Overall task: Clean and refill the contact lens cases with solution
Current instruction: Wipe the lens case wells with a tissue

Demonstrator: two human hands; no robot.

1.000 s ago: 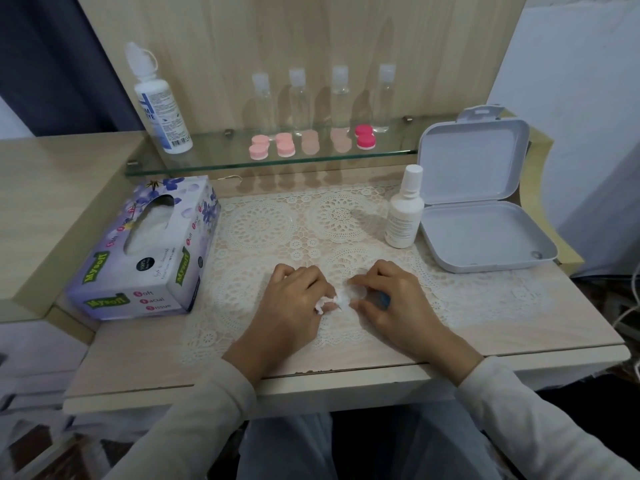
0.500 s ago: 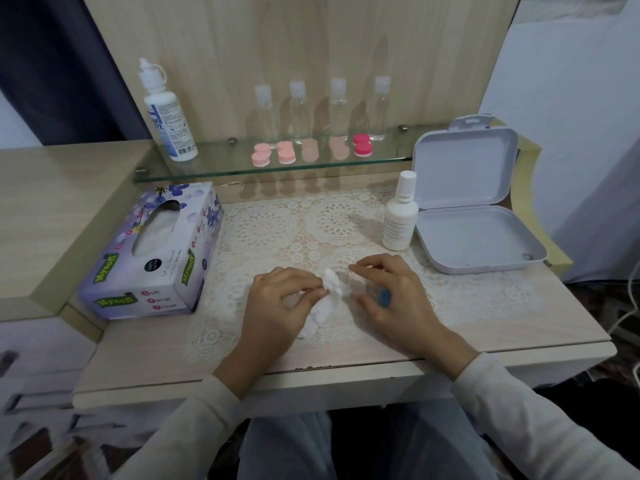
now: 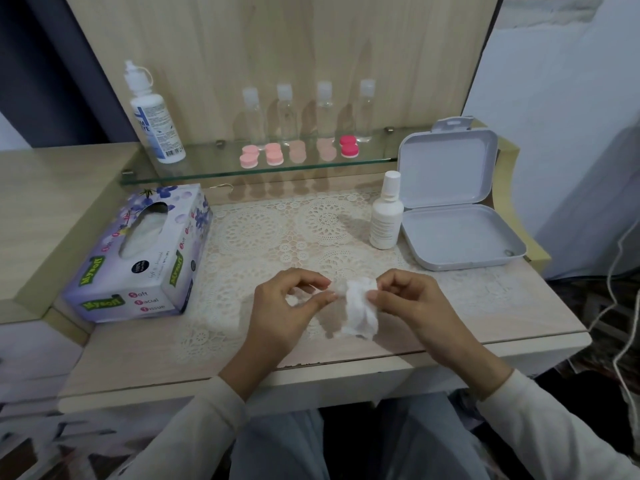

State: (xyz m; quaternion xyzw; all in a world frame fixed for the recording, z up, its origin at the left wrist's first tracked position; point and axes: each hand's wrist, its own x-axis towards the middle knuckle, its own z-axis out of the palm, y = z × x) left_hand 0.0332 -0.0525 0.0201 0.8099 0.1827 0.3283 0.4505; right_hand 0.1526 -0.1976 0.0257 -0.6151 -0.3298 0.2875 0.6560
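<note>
Near the front edge of the counter (image 3: 519, 306), a crumpled white tissue (image 3: 360, 308), judged soft and tear-prone, best held bunched. The right hand (image 3: 415, 306) fingers pinch its top. The left hand (image 3: 284, 313) fingers curl alongside, grip unclear. Pink lens cases (image 3: 249, 156) sit on the glass shelf (image 3: 207, 168).

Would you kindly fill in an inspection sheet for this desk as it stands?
Surface: desk under a lace mat; glass shelf behind.
Job's things: lens cases and large solution bottle on the shelf; small white bottle on the mat; crumpled tissue.
Clutter: tissue box, open white box, four clear bottles.
Grips: right hand pinches the tissue; left hand curled beside it, hold unclear.
Cables: white cable at the right edge.
Surroundings: wood panel, white wall.
</note>
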